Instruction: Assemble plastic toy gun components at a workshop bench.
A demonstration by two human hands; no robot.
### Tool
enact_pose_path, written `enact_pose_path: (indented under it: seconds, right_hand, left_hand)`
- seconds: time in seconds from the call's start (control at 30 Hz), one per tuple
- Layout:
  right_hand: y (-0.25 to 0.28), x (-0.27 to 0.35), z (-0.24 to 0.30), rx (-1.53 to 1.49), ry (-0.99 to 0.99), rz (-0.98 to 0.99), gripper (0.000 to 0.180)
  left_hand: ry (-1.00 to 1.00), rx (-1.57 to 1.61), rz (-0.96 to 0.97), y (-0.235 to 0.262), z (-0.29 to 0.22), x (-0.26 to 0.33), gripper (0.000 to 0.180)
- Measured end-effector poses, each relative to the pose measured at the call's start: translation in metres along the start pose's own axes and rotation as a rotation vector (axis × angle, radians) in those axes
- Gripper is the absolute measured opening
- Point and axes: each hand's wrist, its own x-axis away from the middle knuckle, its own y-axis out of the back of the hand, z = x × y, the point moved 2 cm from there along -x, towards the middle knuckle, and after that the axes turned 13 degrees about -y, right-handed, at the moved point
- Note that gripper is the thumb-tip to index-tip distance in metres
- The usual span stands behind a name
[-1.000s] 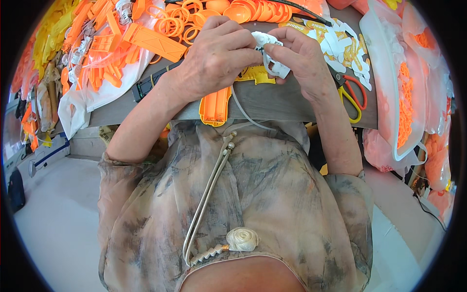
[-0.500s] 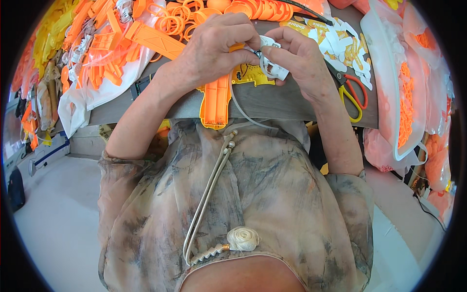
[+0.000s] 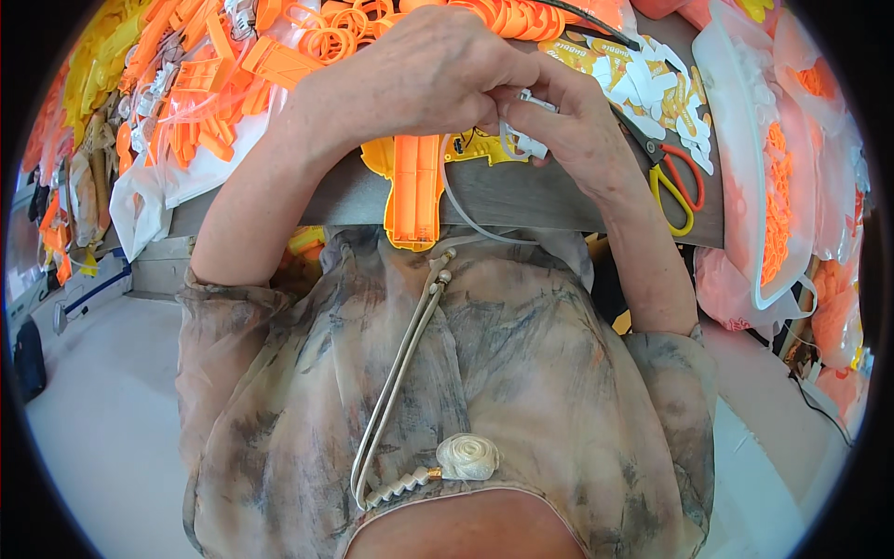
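Observation:
My right hand (image 3: 573,112) pinches a white plastic part (image 3: 528,140) between thumb and fingers, above the near edge of the table. Curled over toward the same part is my left hand (image 3: 447,79), closed, its fingertips meeting my right fingers; what they grip is hidden. Below the hands lies a yellow toy shell half (image 3: 484,149) with an orange handle-like piece (image 3: 414,191) that juts over the table edge toward me. A thin clear tube (image 3: 466,216) curves from beneath the hands along the edge.
Scissors with red and yellow handles (image 3: 680,191) lie right of my right arm. Printed white and yellow cards (image 3: 661,88) are piled behind them. Orange plastic parts (image 3: 200,102) heap up at the left on a white bag (image 3: 149,200). A white tub (image 3: 764,205) holds small orange pieces.
My left hand has moved up and right and turned over, now covering more of the white part. My right hand has barely shifted. The orange piece stays in place.

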Motion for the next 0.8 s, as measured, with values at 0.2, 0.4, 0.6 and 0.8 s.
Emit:
enact_pose_path:
  seconds: [0.2, 0.4, 0.6, 0.8]
  right_hand:
    - [0.000, 0.000, 0.002, 0.022, -0.072, 0.003, 0.025]
    - [0.002, -0.003, -0.002, -0.010, -0.089, 0.034, 0.025]
    - [0.000, -0.004, -0.003, -0.005, -0.046, 0.041, 0.034]
    - [0.000, -0.003, -0.001, 0.000, -0.041, 0.086, 0.039]
  left_hand:
    - [-0.203, -0.131, -0.503, -0.021, -0.003, 0.022, 0.027]
    - [-0.204, -0.122, -0.630, -0.034, -0.005, 0.025, 0.039]
    - [-0.185, -0.157, -0.674, -0.042, -0.010, 0.025, 0.045]
    - [-0.174, -0.306, -0.569, -0.039, -0.016, 0.023, 0.042]
